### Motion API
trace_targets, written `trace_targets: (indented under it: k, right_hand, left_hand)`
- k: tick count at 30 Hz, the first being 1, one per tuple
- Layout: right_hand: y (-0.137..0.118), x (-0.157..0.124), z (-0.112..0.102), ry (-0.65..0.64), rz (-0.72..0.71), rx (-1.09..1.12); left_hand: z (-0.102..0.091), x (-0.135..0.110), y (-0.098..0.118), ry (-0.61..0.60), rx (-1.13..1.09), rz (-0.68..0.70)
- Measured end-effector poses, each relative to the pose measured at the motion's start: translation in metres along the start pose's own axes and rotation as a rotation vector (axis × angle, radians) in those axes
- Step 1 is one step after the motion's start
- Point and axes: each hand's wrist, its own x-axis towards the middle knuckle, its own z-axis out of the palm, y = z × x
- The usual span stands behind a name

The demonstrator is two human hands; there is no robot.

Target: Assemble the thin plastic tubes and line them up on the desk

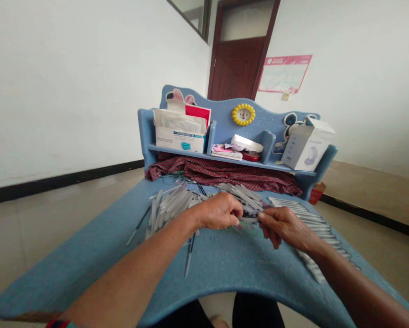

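Slim, cloudy-white sticks [170, 207] lie heaped on a blue, curved-edge counter [225, 269] as the right hand [282, 224] pinches a pale stick [249, 220] between closed fingers, the left hand [218, 211] curled nearby, its grip unclear.

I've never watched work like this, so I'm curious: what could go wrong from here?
The right forearm passes over the row of slim sticks and might knock them askew. The left forearm runs beside the left pile and could scatter it. A stray stick lies toward the front of the desk and might roll off.
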Motion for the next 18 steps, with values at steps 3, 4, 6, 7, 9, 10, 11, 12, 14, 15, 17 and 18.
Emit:
trace_targets:
  k: [3, 4, 6, 7, 9, 10, 11, 12, 14, 15, 17, 18]
  right_hand:
    - [0.0018, -0.0009, -0.0034, 0.018, -0.059, 0.0]
    - [0.0025, -0.0012, -0.0043, 0.028, -0.075, 0.016]
    - [0.0035, -0.0016, -0.005, 0.044, -0.097, 0.041]
    - [0.0038, -0.0017, -0.0047, 0.046, -0.103, 0.032]
    - [0.0041, -0.0018, -0.0036, 0.032, -0.103, -0.016]
    - [0.004, -0.0019, -0.0031, 0.023, -0.093, -0.037]
    - [0.004, -0.002, -0.0028, 0.018, -0.076, -0.051]
    - [0.0038, -0.0022, -0.0029, 0.015, -0.059, -0.059]
    - [0.0032, -0.003, -0.004, 0.024, -0.048, -0.068]
    - [0.0027, -0.0035, -0.0048, 0.038, -0.056, -0.069]
    - [0.0011, -0.0045, -0.0059, 0.061, -0.081, -0.059]
    - [0.0002, -0.0049, -0.0059, 0.064, -0.09, -0.054]
  left_hand:
    - [-0.0003, -0.0004, 0.0002, 0.014, -0.011, 0.009]
    - [-0.0005, -0.0005, 0.0003, 0.014, -0.013, 0.008]
    - [-0.0006, -0.0006, 0.0002, 0.008, -0.011, 0.003]
    - [-0.0006, -0.0006, 0.0, 0.004, -0.011, 0.001]
    - [-0.0005, -0.0005, -0.0003, -0.004, -0.009, -0.001]
    - [-0.0004, -0.0004, -0.0003, -0.007, -0.008, 0.001]
    - [-0.0004, -0.0003, -0.0003, -0.009, -0.007, 0.004]
    - [-0.0004, -0.0003, -0.0001, -0.009, -0.005, 0.005]
    - [-0.0005, -0.0004, 0.0006, -0.006, 0.002, 0.005]
    - [-0.0006, -0.0005, 0.001, -0.003, 0.005, 0.003]
    - [-0.0007, -0.0008, 0.0015, 0.001, 0.008, 0.0]
    - [-0.0006, -0.001, 0.0017, 0.001, 0.005, 0.0]
